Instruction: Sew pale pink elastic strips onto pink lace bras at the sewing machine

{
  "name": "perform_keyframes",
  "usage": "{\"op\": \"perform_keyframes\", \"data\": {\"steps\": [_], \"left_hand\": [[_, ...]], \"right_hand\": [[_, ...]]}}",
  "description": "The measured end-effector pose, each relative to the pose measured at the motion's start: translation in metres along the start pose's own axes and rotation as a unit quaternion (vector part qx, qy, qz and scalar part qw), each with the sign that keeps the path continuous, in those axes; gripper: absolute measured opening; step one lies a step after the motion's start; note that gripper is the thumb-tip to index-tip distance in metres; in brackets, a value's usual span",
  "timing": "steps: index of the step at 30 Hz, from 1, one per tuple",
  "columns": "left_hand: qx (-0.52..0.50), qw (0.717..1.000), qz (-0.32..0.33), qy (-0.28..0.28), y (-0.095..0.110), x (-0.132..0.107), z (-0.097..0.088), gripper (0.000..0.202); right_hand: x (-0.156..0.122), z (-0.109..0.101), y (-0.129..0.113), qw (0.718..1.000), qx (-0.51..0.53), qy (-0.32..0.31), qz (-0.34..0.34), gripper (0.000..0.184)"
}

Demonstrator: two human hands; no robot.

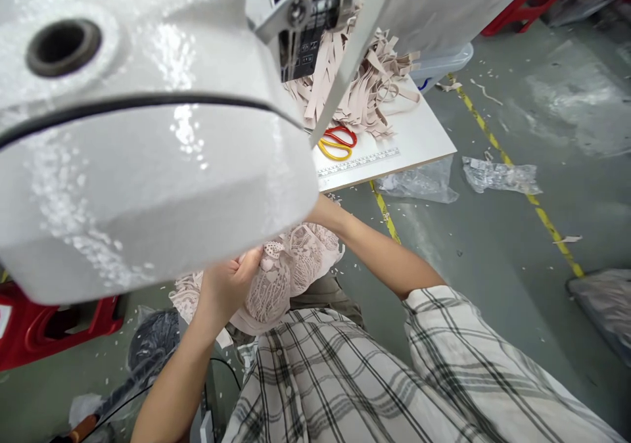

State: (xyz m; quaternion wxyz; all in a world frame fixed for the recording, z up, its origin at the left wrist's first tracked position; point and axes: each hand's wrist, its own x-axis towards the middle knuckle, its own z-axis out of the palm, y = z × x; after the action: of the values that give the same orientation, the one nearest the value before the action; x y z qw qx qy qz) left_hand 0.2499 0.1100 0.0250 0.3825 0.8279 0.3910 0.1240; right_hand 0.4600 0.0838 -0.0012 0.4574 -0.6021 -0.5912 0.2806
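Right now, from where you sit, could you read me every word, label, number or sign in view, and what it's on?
No text is clear enough to quote.
Ruler: a row of numbers, too small to read.
Display panel: lit screen and key symbols, too blurred.
Yellow floor tape: dark marks, too small to make out.

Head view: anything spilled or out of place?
Yes: pale scraps litter the floor, and a crumpled clear plastic bag lies across a yellow tape line, looking dropped on a floor marking. Lace fabric is partly hidden by the sewing machine; can't fully judge.
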Motion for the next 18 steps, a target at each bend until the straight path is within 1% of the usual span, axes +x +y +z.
{"op": "perform_keyframes", "data": {"steps": [3, 5, 12, 15, 18], "left_hand": [[0.003, 1.000, 0.019, 0.001, -0.001, 0.001, 0.000, 0.026], [0.003, 0.999, 0.032, -0.003, -0.003, 0.003, -0.001, 0.026], [0.022, 0.999, 0.039, -0.004, -0.003, 0.004, -0.002, 0.029], [0.035, 0.998, 0.044, -0.004, -0.002, 0.001, -0.002, 0.030], [0.066, 0.996, 0.058, 0.005, -0.005, -0.005, -0.002, 0.028]], "right_hand": [[-0.003, -0.002, -0.006, 1.000, 0.013, 0.009, 0.026, 0.011], [-0.004, -0.001, -0.007, 0.999, 0.018, 0.011, 0.030, 0.012], [-0.002, 0.001, 0.002, 1.000, 0.020, 0.014, 0.016, 0.010], [0.002, 0.001, 0.006, 1.000, 0.022, 0.002, -0.001, 0.012], [0.006, 0.000, 0.007, 1.000, 0.022, -0.018, -0.008, 0.013]]}}
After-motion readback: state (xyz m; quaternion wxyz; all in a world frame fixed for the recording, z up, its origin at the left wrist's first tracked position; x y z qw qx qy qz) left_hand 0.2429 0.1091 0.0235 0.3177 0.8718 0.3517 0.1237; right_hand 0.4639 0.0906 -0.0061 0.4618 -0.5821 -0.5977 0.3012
